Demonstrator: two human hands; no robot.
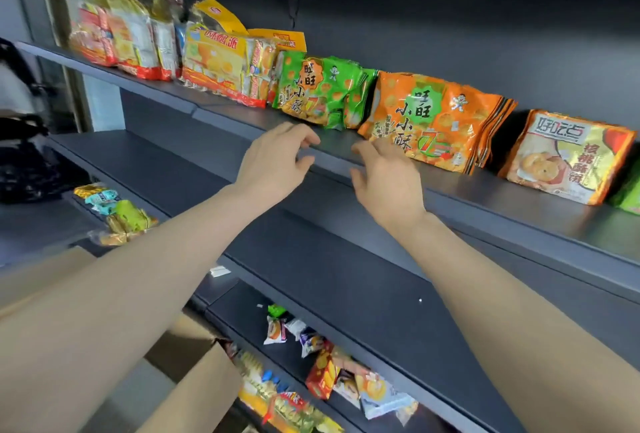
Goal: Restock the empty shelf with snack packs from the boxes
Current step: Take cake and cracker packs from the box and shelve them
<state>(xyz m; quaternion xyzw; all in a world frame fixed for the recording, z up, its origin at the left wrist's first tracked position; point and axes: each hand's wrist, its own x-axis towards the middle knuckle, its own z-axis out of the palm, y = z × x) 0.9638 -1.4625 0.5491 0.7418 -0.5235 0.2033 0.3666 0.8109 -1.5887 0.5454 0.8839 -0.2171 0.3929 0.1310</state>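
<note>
Stock count, top shelf (519, 225) — packs stand in a row along it, left to right: red packs (114, 34), yellow packs (214, 62), green packs (311, 93), orange pack (436, 121), gold pack (568, 155). Bare board shows in front of the row and in the gap right of the orange pack. Judged largely filled.

Middle shelf (346, 277) — almost bare, with a few small packs (117, 214) at its far left. Judged the larger part of the work left.

Bottom shelf (239, 308): loose packs (346, 370) lie scattered, not lined up.

Box (194, 380): cardboard, near left, below the arms; contents not visible.

Left hand (277, 152): holds nothing, fingers loosely curled, over the top shelf's front edge just below the green packs.

Right hand (384, 176): holds nothing, fingers relaxed and a little spread, at the orange pack's lower left corner; contact cannot be told.
</note>
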